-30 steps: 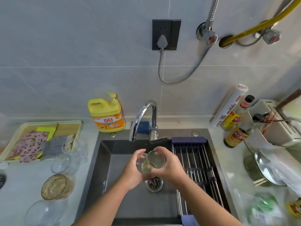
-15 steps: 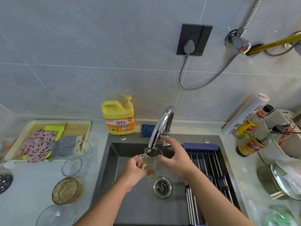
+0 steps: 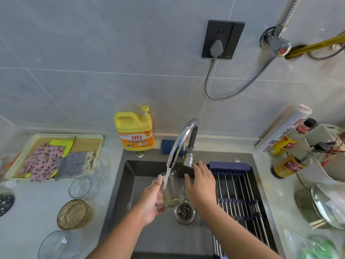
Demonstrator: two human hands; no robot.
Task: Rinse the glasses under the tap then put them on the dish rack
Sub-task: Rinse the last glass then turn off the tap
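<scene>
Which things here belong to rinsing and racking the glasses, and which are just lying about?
Job: glass in the left hand, running tap, dish rack, other glasses on the counter.
Lying about: soap bottle, tray of cloths, sauce bottles, wall plug.

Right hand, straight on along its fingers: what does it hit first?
Probably the tap's base: the right hand is open, fingers aimed at the back of the sink, just beside that chrome base. Depth is unclear; it could slip past on the right and meet the sink's rear rim.
</scene>
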